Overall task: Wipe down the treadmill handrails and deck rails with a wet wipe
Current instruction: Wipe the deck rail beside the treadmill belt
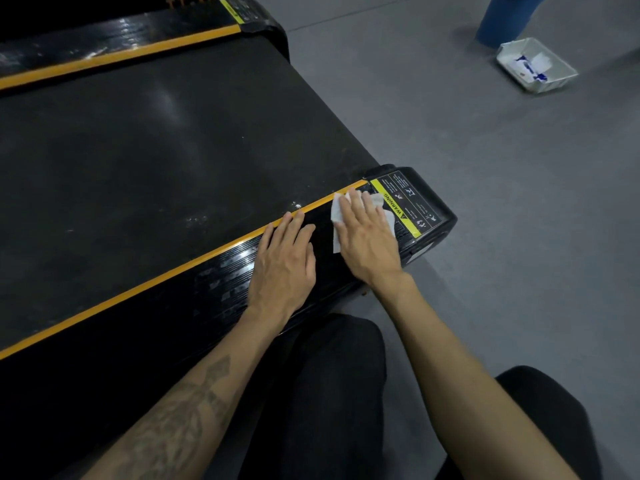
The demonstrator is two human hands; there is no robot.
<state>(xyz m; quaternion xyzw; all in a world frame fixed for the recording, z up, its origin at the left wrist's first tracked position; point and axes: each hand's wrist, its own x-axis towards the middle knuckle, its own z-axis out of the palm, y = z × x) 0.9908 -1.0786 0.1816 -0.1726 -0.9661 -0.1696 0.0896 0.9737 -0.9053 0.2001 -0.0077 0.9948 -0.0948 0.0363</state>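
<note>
Right hand (pixel 367 244) presses the wet wipe (pixel 337 216) flat on the near deck rail (pixel 214 285), fingers straight; left hand (pixel 284 265) rests flat, grasping nothing. Keep even pressure along the rail's ribs.

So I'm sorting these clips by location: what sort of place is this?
Probably a gym or fitness room. A treadmill with a wide black belt and an orange-edged deck rail bearing a warning label stands on grey rubbery flooring.
</note>
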